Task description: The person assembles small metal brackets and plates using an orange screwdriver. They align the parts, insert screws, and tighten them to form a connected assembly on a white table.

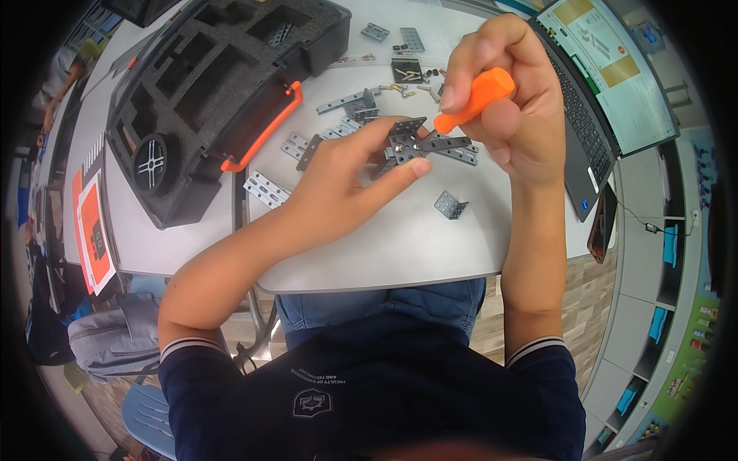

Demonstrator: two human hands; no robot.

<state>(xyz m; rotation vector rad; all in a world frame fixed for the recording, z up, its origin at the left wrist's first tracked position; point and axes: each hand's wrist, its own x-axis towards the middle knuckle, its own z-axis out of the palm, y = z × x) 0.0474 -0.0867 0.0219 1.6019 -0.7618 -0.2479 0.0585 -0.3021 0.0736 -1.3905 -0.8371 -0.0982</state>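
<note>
My left hand [355, 173] is closed around a dark metal bracket assembly [403, 146], holding it just above the table with thumb and fingers. A perforated bar [455, 146] sticks out from its right side. In my right hand [523, 100] is a screwdriver with an orange handle [478, 98]. Its thin shaft slants down to the left, and the tip meets a screw on the bracket or lies right beside it; I cannot tell which. A small angled bracket [450, 205] lies on the table nearer to me. Light perforated plates [266, 189] rest beside my left forearm.
An open black case [254, 115] with cut foam and an orange handle stands at the left. A laptop [588, 115] is at the right, a phone [602, 227] by the table's edge. Loose screws and spacers [400, 91] lie beyond my hands. A booklet [96, 234] sits far left.
</note>
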